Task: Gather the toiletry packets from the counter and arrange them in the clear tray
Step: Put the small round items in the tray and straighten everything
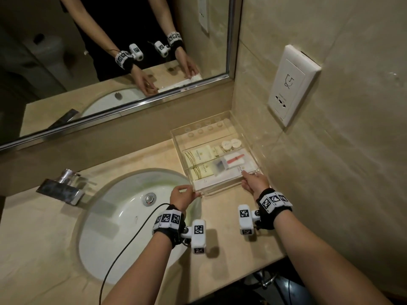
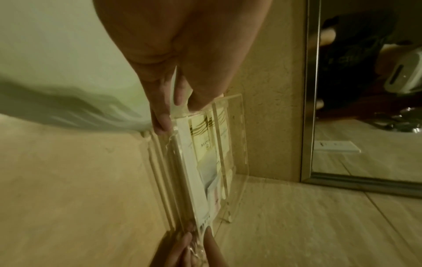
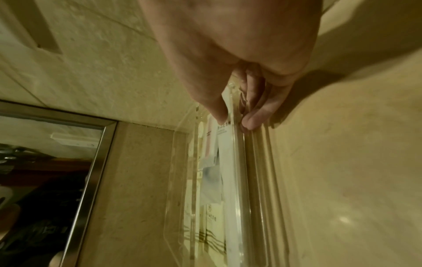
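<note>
— So, where's the clear tray [image 1: 176, 137]?
— In the counter [image 1: 55, 249] corner, packets [image 1: 201, 164] inside
— Fingers?
— Left hand [image 1: 181, 198] and right hand [image 1: 255, 183] each pinch a near corner

Clear tray [image 1: 176, 137] of toiletry packets [image 1: 206, 170] on counter [image 1: 55, 249], left hand [image 1: 181, 198] and right hand [image 1: 255, 183] at near corners

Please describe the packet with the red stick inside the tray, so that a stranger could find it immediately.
Start at the counter corner under the wall socket, where the clear tray sits. In its middle section, toward the right, lies a see-through packet. Only it shows a red stick; its neighbours are cream packets with brown lines.
</note>
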Motion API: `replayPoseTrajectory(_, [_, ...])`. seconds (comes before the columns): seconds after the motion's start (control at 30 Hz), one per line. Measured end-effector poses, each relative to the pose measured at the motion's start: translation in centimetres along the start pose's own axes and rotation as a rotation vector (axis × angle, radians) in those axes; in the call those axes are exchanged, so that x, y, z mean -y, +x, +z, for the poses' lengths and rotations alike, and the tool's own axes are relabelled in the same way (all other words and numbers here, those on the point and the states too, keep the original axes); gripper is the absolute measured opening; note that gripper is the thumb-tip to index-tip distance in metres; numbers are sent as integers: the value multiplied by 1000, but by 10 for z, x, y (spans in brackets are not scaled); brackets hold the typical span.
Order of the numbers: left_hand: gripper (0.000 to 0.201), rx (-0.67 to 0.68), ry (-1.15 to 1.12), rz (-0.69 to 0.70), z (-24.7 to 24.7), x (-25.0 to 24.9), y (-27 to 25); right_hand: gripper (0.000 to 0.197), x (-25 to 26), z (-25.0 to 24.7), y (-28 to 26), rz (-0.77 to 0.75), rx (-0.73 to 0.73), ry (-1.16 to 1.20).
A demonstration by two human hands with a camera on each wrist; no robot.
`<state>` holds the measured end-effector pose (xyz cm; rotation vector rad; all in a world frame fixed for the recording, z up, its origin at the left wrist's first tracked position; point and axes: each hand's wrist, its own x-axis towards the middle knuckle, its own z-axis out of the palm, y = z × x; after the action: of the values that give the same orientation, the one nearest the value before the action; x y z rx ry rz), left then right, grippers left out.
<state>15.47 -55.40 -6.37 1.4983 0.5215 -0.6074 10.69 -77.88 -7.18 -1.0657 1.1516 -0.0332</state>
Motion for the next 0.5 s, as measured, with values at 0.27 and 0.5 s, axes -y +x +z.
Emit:
replayPoseTrajectory(0.27, [25, 87, -369, -185, 8, -5, -9, 17, -3, 3, 2, -25, -4, 11])
replayPoseTrajectory(0.5, [34, 19, -447, -228, 10, -10, -2, 18, 16, 13, -8, -11, 47, 63])
